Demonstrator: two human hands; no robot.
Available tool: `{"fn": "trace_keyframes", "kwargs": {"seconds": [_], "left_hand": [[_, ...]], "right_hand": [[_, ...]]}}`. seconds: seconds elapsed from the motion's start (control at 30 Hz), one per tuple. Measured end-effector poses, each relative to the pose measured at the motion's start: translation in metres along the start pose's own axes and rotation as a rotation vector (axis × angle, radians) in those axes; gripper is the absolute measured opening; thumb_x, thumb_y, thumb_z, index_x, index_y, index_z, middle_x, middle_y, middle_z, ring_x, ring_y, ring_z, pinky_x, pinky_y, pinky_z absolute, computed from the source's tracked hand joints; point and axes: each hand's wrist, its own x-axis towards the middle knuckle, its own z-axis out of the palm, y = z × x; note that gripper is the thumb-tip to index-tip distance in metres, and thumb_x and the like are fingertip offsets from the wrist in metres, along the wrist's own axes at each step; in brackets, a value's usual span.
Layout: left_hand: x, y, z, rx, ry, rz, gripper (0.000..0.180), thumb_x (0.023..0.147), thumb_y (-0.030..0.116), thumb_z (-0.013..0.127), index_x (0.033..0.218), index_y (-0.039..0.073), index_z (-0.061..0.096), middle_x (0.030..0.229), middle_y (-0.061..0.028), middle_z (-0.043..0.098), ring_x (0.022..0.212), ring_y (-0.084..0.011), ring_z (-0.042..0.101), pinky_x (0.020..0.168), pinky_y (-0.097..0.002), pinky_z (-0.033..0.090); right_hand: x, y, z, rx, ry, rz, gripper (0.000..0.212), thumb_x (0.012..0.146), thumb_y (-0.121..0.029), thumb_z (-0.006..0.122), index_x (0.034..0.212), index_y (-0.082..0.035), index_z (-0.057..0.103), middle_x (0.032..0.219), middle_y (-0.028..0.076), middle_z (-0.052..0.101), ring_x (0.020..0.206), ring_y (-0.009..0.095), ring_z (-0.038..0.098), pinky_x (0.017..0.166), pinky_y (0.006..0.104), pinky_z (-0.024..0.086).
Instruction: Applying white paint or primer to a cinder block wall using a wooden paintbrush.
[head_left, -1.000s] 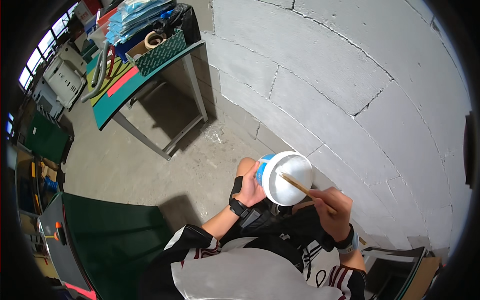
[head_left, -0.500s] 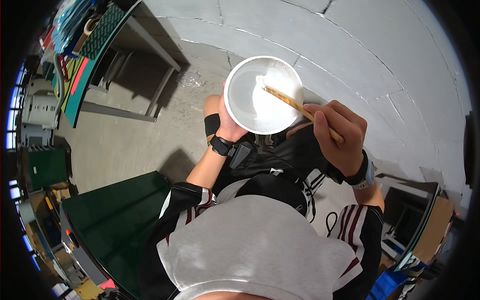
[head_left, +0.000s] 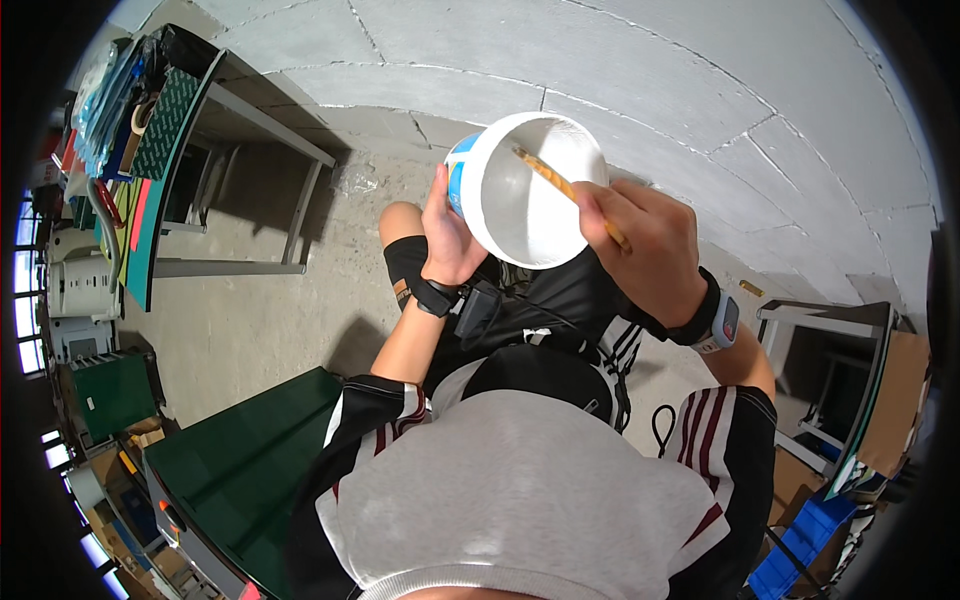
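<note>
A round white tub [head_left: 508,210] with a blue label on its outer side is held up over my lap, its mouth tipped toward me. My left hand [head_left: 452,240] cups it from the left and below, the thumb up along the label. Pinched in my right hand [head_left: 648,245] is a thin, mottled yellow-brown stick [head_left: 548,174], slanting over the rim into the tub. The tub's inner wall is white and brightly lit on the right, so what lies at its bottom is hard to make out. Whether the stick's tip touches the wall I cannot tell.
A grey-white block wall [head_left: 680,90] rises just ahead. At the far left stands a green-topped table [head_left: 150,240] with packets and tape. A dark green panel [head_left: 250,440] is near my left elbow. To the right are a metal-framed table [head_left: 830,312] and a blue bin [head_left: 815,535].
The tub has tilted so that its blue-labelled left side shows. My right hand has shifted left and the stick's tip now sits higher, near the rim. The view has turned slightly.
</note>
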Motion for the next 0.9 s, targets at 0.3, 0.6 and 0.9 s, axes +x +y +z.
{"fn": "trace_keyframes", "kwargs": {"seconds": [0.3,0.6,0.9], "left_hand": [[0.0,-0.004,-0.019,-0.011,0.031,0.032,0.065,0.098,0.053,0.035,0.139,0.003,0.041,0.135,-0.0146,0.053,0.124,-0.029,0.052,0.105,-0.0445,0.04],[0.001,-0.008,-0.016,0.009,0.031,-0.006,0.073,0.096,0.062,0.034,0.142,0.007,0.039,0.141,-0.0143,0.046,0.126,-0.0291,0.048,0.104,-0.0435,0.042],[0.013,-0.02,-0.013,-0.046,0.001,-0.003,0.07,0.097,0.06,0.035,0.142,0.008,0.039,0.141,-0.0118,0.046,0.126,-0.0294,0.047,0.106,-0.0439,0.038]], "right_hand": [[-0.006,0.0,0.004,0.408,-0.056,0.291,0.022,0.089,-0.014,0.06,0.073,0.0,0.068,0.057,0.007,0.057,0.044,0.022,0.051,0.043,0.0323,0.038],[-0.008,0.002,0.003,0.371,-0.088,0.269,0.02,0.09,-0.01,0.058,0.086,0.005,0.071,0.061,0.009,0.062,0.049,0.014,0.056,0.048,0.0256,0.041],[-0.013,0.013,0.008,0.372,0.035,0.234,0.02,0.091,-0.015,0.061,0.083,0.001,0.07,0.061,0.007,0.06,0.046,0.015,0.051,0.044,0.0299,0.038]]}}
